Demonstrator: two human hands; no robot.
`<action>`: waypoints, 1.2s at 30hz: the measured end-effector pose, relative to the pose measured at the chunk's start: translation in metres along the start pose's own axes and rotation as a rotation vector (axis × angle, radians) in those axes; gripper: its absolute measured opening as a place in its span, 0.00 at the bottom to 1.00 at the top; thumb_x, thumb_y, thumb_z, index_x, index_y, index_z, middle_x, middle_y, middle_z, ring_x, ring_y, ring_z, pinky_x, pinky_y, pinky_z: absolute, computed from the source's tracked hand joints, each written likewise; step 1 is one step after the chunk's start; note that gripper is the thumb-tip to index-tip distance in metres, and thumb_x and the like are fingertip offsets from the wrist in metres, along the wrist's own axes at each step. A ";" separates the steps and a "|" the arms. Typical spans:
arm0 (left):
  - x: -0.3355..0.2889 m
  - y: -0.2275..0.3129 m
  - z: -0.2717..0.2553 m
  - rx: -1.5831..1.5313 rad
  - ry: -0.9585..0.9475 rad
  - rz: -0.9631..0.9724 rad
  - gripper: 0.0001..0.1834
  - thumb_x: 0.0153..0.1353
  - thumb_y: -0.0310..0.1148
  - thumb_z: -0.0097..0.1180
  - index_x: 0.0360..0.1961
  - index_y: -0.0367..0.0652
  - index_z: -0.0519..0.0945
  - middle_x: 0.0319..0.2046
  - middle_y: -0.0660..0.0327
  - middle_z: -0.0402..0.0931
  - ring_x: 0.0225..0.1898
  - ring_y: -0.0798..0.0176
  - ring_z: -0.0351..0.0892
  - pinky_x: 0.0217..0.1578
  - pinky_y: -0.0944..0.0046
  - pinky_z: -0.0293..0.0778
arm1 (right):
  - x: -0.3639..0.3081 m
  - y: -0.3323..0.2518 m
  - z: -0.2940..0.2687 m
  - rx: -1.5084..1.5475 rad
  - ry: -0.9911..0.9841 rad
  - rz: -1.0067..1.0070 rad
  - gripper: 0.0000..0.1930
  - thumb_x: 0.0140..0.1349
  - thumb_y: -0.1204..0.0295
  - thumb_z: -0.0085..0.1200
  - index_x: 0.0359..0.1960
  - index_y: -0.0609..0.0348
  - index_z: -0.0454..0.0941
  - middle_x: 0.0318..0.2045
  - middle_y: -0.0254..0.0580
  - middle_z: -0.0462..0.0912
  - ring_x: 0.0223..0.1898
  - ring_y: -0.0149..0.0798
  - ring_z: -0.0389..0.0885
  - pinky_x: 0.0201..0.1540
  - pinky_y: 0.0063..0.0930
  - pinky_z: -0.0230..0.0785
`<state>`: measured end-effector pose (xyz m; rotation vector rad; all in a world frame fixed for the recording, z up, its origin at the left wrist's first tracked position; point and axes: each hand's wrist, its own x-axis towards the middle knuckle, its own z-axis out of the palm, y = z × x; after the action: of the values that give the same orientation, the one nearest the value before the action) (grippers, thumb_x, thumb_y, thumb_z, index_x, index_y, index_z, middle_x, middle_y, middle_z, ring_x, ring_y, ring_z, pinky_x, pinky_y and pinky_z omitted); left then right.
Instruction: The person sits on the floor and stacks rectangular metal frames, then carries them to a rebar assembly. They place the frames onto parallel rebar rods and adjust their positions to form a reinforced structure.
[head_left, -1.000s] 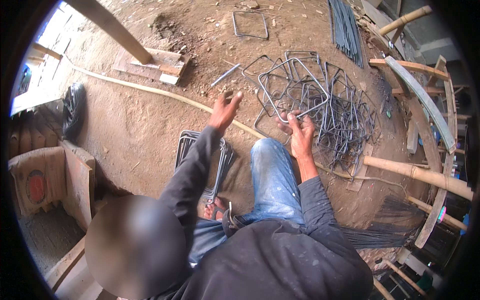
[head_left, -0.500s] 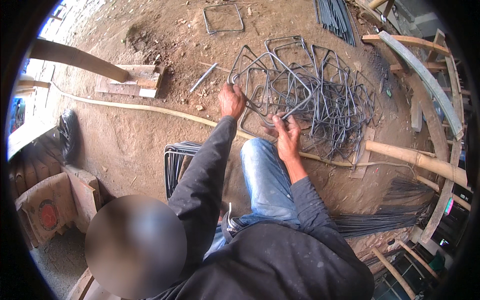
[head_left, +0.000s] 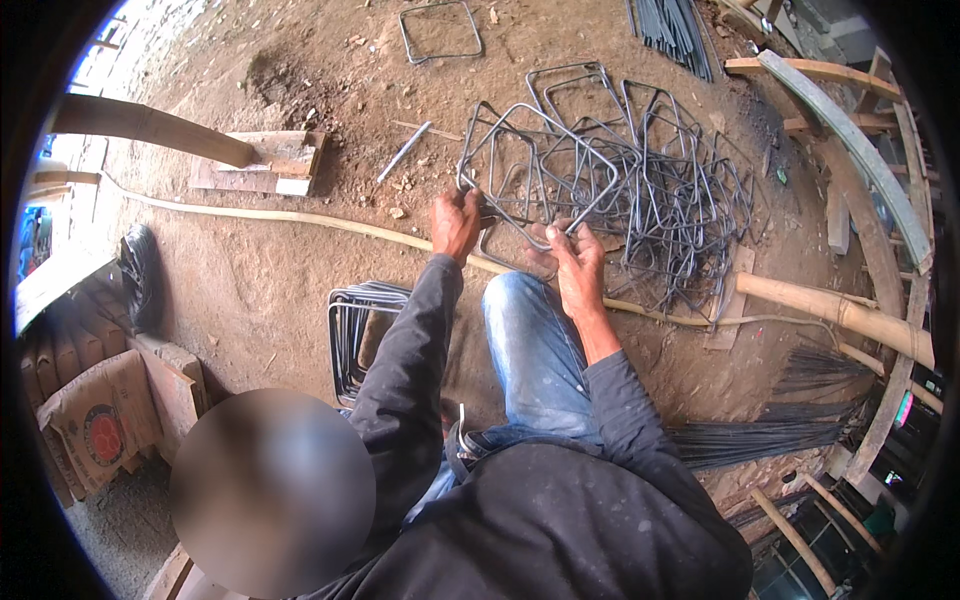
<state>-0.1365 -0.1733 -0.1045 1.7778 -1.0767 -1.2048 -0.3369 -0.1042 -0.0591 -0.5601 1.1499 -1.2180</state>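
So we've got one square-bent rebar stirrup (head_left: 597, 206) up in both hands, at the near-left side of the tangled stirrup pile (head_left: 668, 190). Our left hand (head_left: 457, 225) has its fingers curled round a corner, while our right hand (head_left: 575, 250) pinches the near corner between thumb and fingers — can't tell if the frame touches the pile behind it. We'd call this step handling a single piece, two-handed. Next move calls for keeping both pinches firm and the corners clear of the pile — easy snag there. A neater stirrup stack (head_left: 345, 300) sits left of the pile, closer to us.
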 end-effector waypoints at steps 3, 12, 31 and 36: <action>0.003 -0.010 -0.003 0.021 -0.039 0.012 0.16 0.73 0.35 0.58 0.47 0.27 0.84 0.35 0.49 0.88 0.36 0.59 0.91 0.39 0.59 0.88 | 0.000 -0.019 0.007 -0.131 -0.066 0.008 0.08 0.75 0.75 0.56 0.51 0.60 0.72 0.47 0.56 0.87 0.43 0.46 0.91 0.43 0.34 0.90; -0.010 -0.011 -0.003 -0.181 -0.107 0.075 0.15 0.73 0.34 0.59 0.49 0.30 0.85 0.35 0.48 0.89 0.36 0.58 0.91 0.37 0.58 0.85 | -0.015 -0.041 0.006 0.056 -0.136 0.039 0.08 0.71 0.84 0.56 0.42 0.60 0.69 0.48 0.62 0.85 0.49 0.53 0.90 0.53 0.40 0.90; -0.015 -0.058 0.011 -0.333 0.095 -0.289 0.30 0.73 0.40 0.57 0.64 0.24 0.69 0.49 0.41 0.81 0.40 0.51 0.86 0.33 0.54 0.89 | -0.001 -0.037 -0.002 0.064 -0.030 -0.010 0.09 0.70 0.82 0.58 0.42 0.57 0.69 0.46 0.61 0.87 0.42 0.50 0.92 0.43 0.35 0.91; -0.024 0.012 -0.024 -0.508 -0.182 -0.266 0.40 0.74 0.46 0.59 0.77 0.35 0.57 0.67 0.39 0.70 0.62 0.41 0.79 0.55 0.47 0.82 | -0.036 -0.066 -0.008 0.087 -0.105 0.050 0.10 0.70 0.79 0.60 0.44 0.54 0.70 0.49 0.62 0.86 0.44 0.50 0.92 0.43 0.36 0.90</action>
<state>-0.1221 -0.1531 -0.0782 1.4585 -0.5626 -1.6562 -0.3699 -0.0900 0.0073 -0.5205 1.0121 -1.1758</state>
